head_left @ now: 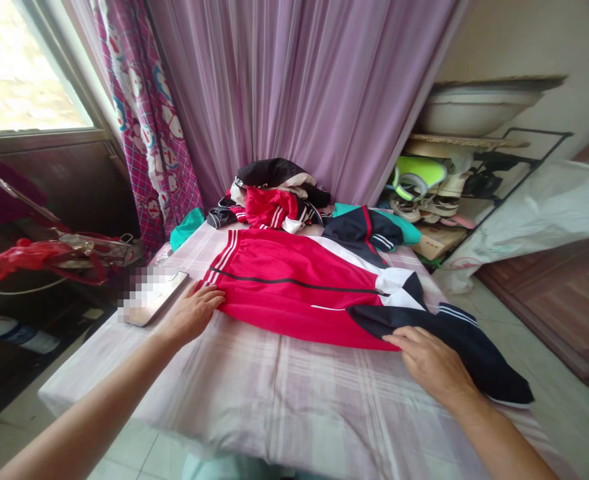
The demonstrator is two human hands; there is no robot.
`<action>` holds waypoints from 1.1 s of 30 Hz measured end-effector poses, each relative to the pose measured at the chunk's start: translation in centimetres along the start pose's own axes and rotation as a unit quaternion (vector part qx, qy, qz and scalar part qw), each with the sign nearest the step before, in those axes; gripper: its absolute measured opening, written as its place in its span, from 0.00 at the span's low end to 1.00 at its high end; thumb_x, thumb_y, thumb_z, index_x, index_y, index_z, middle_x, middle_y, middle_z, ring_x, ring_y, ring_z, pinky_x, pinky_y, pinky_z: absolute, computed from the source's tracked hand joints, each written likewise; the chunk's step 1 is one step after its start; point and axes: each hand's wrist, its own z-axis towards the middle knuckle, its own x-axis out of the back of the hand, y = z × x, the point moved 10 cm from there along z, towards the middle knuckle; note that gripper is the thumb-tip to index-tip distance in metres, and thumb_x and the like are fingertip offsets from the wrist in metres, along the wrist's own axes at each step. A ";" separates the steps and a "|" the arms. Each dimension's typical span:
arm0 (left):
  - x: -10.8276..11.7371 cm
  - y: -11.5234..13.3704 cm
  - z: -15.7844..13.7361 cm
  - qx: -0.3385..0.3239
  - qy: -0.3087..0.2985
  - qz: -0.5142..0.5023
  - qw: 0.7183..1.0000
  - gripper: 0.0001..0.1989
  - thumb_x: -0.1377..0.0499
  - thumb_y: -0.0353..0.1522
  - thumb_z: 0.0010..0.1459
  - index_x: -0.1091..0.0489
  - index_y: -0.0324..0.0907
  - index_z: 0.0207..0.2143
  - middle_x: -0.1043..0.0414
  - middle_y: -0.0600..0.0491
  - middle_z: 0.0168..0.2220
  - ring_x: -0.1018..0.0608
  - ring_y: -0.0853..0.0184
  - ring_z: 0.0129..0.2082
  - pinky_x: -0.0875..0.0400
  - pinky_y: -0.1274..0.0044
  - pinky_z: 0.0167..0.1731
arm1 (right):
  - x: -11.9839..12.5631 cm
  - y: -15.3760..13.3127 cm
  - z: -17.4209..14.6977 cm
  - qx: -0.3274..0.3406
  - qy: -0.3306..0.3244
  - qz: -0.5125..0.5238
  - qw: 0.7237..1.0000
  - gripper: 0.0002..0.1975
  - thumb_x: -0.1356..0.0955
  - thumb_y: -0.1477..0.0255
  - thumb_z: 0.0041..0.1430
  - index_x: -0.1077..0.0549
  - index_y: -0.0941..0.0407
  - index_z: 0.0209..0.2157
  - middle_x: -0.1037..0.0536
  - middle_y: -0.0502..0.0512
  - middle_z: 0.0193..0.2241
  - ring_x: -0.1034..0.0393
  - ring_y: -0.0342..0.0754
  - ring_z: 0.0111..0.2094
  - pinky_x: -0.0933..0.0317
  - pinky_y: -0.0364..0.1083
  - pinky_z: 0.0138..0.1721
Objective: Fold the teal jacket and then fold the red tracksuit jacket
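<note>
Red, navy and white zip-front fabric jacket (279, 273) lies flat, hem leftward, on a pale pink-and-white plaid tablecloth (284, 393). Left hand (197, 307) at the striped hem's near corner; gripping or merely pressing, cannot tell. Right hand (429, 357) pinches the jacket's near edge by the navy sleeve. Flat rectangular phone (163, 301), partly pixelated, beside left hand. Crumpled red, black and white garments (274, 200) heaped behind jacket

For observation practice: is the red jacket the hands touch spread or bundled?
Spread: the red jacket lies flat, its black zip running lengthwise.
</note>
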 end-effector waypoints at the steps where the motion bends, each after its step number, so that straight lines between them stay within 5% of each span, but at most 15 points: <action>1: 0.1 0.3 0.1 -0.009 0.006 -0.002 1.000 0.18 0.51 0.26 0.61 0.24 0.44 0.45 0.22 0.46 0.49 0.25 0.59 0.54 0.44 0.57 0.63 | -0.1 0.5 -0.4 -0.011 -0.001 0.002 1.000 0.24 0.41 0.81 0.57 0.19 0.48 0.43 0.19 0.54 0.40 0.25 0.50 0.42 0.30 0.47 0.44; 6: -1.3 0.3 -1.5 -0.024 -0.006 -0.054 0.998 0.19 0.52 0.24 0.60 0.25 0.43 0.46 0.22 0.46 0.49 0.26 0.61 0.56 0.41 0.60 0.63 | -2.0 1.2 -2.6 -0.060 -0.092 0.044 0.993 0.25 0.41 0.80 0.54 0.19 0.49 0.45 0.19 0.55 0.43 0.25 0.52 0.46 0.30 0.50 0.47; 10: -1.8 0.1 -2.2 -0.012 -0.060 -0.142 0.988 0.19 0.50 0.32 0.63 0.28 0.44 0.53 0.29 0.46 0.58 0.30 0.61 0.61 0.36 0.67 0.60 | -0.3 -1.9 -1.6 -0.039 -0.133 0.107 0.985 0.22 0.38 0.74 0.57 0.21 0.50 0.49 0.21 0.56 0.50 0.26 0.53 0.50 0.33 0.51 0.53; 14: -1.0 2.7 0.0 0.004 -0.073 -0.147 0.986 0.23 0.55 0.43 0.68 0.32 0.49 0.59 0.31 0.50 0.61 0.34 0.59 0.64 0.42 0.61 0.63 | 2.2 -7.4 3.1 0.016 -0.049 0.147 0.988 0.20 0.40 0.67 0.66 0.24 0.52 0.54 0.23 0.58 0.53 0.29 0.52 0.54 0.37 0.53 0.58; 18: -3.0 5.9 3.1 0.016 -0.072 -0.072 0.995 0.25 0.55 0.46 0.68 0.39 0.55 0.64 0.42 0.51 0.68 0.42 0.54 0.68 0.57 0.49 0.65 | -0.5 -11.0 6.4 0.078 0.008 0.092 0.993 0.23 0.39 0.65 0.66 0.32 0.50 0.61 0.33 0.58 0.63 0.41 0.55 0.64 0.49 0.61 0.64; 22: -6.1 5.1 3.9 0.037 -0.087 -0.050 0.994 0.28 0.56 0.48 0.67 0.41 0.53 0.66 0.44 0.48 0.68 0.42 0.54 0.68 0.55 0.53 0.65 | -5.5 -4.7 5.7 -0.042 -0.015 0.000 0.999 0.27 0.41 0.62 0.66 0.36 0.51 0.64 0.38 0.61 0.66 0.44 0.57 0.66 0.52 0.65 0.64; 26: -6.8 3.4 3.4 0.027 -0.066 -0.049 0.996 0.29 0.56 0.49 0.67 0.41 0.50 0.66 0.43 0.46 0.68 0.42 0.55 0.68 0.51 0.57 0.66 | -6.8 0.8 3.7 -0.086 -0.034 -0.023 0.995 0.28 0.43 0.62 0.66 0.37 0.54 0.65 0.38 0.61 0.66 0.45 0.56 0.66 0.50 0.62 0.64; 29: -6.7 2.8 3.7 0.030 -0.043 -0.054 0.997 0.28 0.55 0.49 0.67 0.37 0.49 0.63 0.40 0.46 0.67 0.39 0.55 0.66 0.49 0.57 0.65 | -5.7 0.4 4.3 -0.105 -0.039 -0.009 0.994 0.28 0.44 0.62 0.67 0.35 0.56 0.63 0.36 0.62 0.64 0.43 0.56 0.65 0.49 0.61 0.64; 33: -6.8 3.2 4.2 0.042 -0.022 -0.065 0.997 0.26 0.53 0.48 0.67 0.33 0.49 0.60 0.38 0.46 0.65 0.37 0.56 0.65 0.47 0.57 0.64 | -2.8 -4.2 7.7 -0.088 0.037 0.019 0.995 0.27 0.46 0.63 0.69 0.38 0.53 0.65 0.37 0.60 0.65 0.45 0.54 0.66 0.53 0.60 0.65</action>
